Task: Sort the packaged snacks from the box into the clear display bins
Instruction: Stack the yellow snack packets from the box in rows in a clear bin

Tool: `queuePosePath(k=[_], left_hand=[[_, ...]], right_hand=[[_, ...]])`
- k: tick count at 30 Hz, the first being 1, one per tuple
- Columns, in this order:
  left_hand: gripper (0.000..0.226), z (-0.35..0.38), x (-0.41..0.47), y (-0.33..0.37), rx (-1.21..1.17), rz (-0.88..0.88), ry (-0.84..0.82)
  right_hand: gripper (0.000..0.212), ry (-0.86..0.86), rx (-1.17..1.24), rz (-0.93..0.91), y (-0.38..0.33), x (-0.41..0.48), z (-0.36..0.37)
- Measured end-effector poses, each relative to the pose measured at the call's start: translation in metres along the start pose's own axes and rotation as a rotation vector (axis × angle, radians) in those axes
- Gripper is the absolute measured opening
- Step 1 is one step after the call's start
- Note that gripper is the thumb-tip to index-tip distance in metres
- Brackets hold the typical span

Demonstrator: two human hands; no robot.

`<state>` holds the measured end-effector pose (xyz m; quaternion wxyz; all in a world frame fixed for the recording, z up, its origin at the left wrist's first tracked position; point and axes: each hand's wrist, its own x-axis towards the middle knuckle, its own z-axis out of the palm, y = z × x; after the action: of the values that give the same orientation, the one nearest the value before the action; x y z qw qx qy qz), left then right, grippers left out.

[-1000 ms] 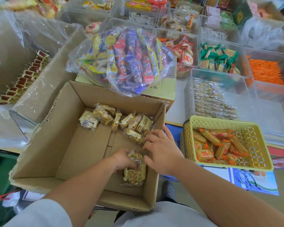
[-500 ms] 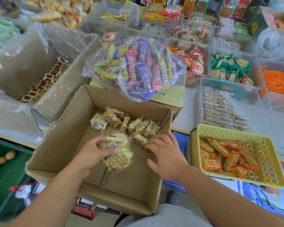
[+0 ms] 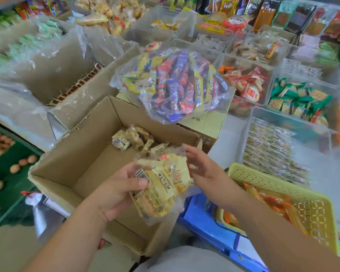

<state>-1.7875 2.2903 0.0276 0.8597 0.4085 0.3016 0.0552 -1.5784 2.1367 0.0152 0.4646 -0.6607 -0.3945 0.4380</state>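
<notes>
My left hand [image 3: 116, 191] grips a stack of yellow snack packets [image 3: 163, 185] in clear wrap, lifted above the right side of the open cardboard box [image 3: 71, 161]. My right hand [image 3: 202, 171] is at the stack's right edge with fingers fairly straight, touching the wrap. Several more yellow packets [image 3: 130, 138] lie in the box's far corner. A clear display bin [image 3: 249, 118] at the right holds rows of similar small packets [image 3: 269, 148].
A clear bag of purple, red and yellow bars [image 3: 175, 83] sits on a carton behind the box. A yellow basket [image 3: 263, 179] of orange snacks stands at the right. More clear bins with snacks [image 3: 245, 85] fill the back. Plastic-lined cartons [image 3: 53, 61] stand at the left.
My left hand has lifted the stack of packets out of the box and toward the right. My right hand has left the packets in the box and come up to the stack.
</notes>
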Motion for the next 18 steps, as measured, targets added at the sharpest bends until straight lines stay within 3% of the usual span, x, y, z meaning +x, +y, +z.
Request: queuePosePath(k=[3,6,11,14,18], left_hand=[[0.113,0.040,0.012,-0.017,-0.066,-0.036,-0.070],[0.115,0.082,0.029,-0.037,-0.162,-0.077,-0.136],[0.072,0.157,0.061,-0.064,-0.206,-0.082,-0.218],[0.062,0.196,0.081,-0.076,-0.216,-0.114,-0.223],[0.070,0.234,0.110,-0.085,-0.202,-0.153,-0.123]], right_hand=[[0.075,-0.067,0.094,0.012,0.009,-0.018,-0.036],[0.069,-0.116,0.282,0.032,0.018,-0.042,-0.071],[0.054,-0.158,0.536,-0.009,0.034,-0.083,-0.133],[0.049,-0.136,0.666,-0.049,0.049,-0.101,-0.174],[0.044,-0.115,0.722,-0.069,0.071,-0.120,-0.220]])
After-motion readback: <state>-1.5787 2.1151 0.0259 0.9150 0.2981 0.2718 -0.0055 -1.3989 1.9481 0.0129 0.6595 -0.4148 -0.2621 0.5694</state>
